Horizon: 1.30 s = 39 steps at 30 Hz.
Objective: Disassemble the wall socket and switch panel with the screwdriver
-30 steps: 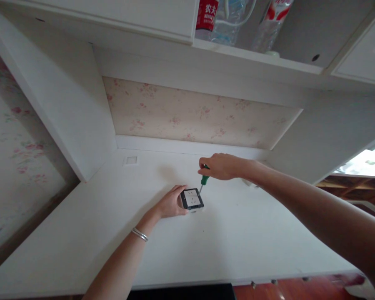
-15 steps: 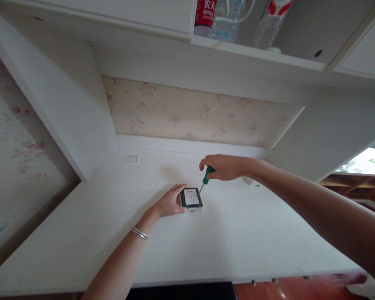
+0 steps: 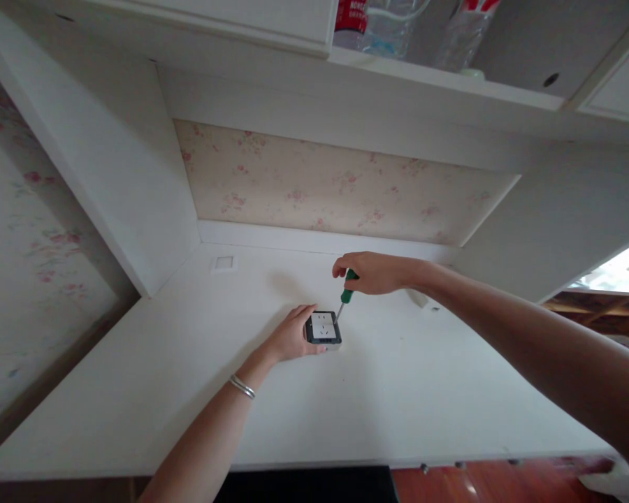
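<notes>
A wall socket (image 3: 323,326) with a white face and dark surround sits on a white box base on the desk. My left hand (image 3: 291,335) grips its left side, thumb along the near edge and fingers at the far left corner. In my right hand (image 3: 370,272) is a screwdriver (image 3: 348,287) with a green handle, held tilted from above. Its metal shaft runs down to the right edge of the socket; the tip's exact contact point is too small to make out.
The white desk (image 3: 398,391) spreads around both hands. A square white frame (image 3: 224,263) lies at the back left, and a pale object (image 3: 422,300) is partly behind my right forearm. Overhead, a shelf (image 3: 451,80) holds plastic bottles (image 3: 464,35).
My left thumb has slid further along the socket's near side. The screwdriver remains at the right edge, its handle slightly turned. The whole view has shifted a little.
</notes>
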### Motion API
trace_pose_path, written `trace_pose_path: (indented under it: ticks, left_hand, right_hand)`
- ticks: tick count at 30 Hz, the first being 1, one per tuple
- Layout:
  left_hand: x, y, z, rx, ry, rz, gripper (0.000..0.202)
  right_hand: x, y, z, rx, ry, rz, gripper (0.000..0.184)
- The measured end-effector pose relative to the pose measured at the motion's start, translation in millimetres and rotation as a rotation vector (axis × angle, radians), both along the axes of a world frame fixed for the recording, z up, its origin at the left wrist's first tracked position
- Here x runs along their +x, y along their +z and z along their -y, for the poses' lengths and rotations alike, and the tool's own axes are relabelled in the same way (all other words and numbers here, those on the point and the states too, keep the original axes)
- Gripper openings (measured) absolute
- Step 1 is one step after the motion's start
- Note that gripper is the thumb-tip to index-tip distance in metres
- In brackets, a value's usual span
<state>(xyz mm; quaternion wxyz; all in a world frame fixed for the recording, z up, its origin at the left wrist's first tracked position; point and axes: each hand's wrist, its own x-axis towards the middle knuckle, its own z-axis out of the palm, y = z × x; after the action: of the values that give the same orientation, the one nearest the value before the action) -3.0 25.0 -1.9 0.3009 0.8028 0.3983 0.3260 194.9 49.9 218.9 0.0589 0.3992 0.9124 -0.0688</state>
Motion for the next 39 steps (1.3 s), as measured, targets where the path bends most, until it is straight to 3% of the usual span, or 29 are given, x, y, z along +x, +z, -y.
trace_pose_path:
  ticks: [3, 8, 12, 14, 19, 22, 24, 26, 29, 32, 34, 39]
  left_hand:
    - [1, -2.8, -2, 0.001, 0.012, 0.003, 0.098]
    - [1, 0.3, 0, 0.001, 0.01, 0.028, 0.098]
    - [2, 4.5, 2, -0.024, 0.02, 0.056, 0.092]
    - [1, 6.5, 2, -0.025, 0.013, 0.068, 0.089]
    - [1, 8.7, 3, 0.011, 0.017, 0.058, 0.088]
    - [1, 9.3, 4, 0.012, -0.007, 0.05, 0.092]
    - [0, 9.9, 4, 0.003, -0.018, 0.046, 0.095]
    - [0, 10.5, 4, -0.006, -0.018, 0.046, 0.095]
    - [0, 10.6, 4, -0.005, -0.019, 0.054, 0.093]
    - [1, 10.7, 4, 0.001, -0.034, 0.076, 0.089]
    - [1, 11.1, 5, 0.004, -0.038, 0.089, 0.088]
    - [1, 10.7, 5, 0.002, -0.028, 0.109, 0.088]
  right_hand:
    - [1, 0.7, 1, -0.027, -0.018, 0.015, 0.03]
    - [2, -1.2, 3, 0.035, -0.217, 0.066, 0.037]
    - [4, -0.9, 5, 0.046, -0.05, 0.025, 0.023]
    - [3, 0.2, 5, 0.025, 0.002, 0.014, 0.028]
    - [0, -0.4, 4, 0.101, -0.129, 0.113, 0.031]
    - [1, -1.8, 3, 0.102, -0.054, 0.057, 0.023]
    - [1, -1.6, 3, 0.047, -0.017, 0.018, 0.03]
    - [1, -0.8, 4, 0.03, -0.045, 0.033, 0.036]
    - [0, 0.3, 5, 0.09, -0.086, 0.096, 0.03]
    - [0, 0.9, 5, 0.09, -0.027, 0.082, 0.02]
    - [0, 1.2, 5, 0.056, -0.005, 0.074, 0.025]
    - [-1, 0.7, 6, 0.107, -0.081, 0.118, 0.024]
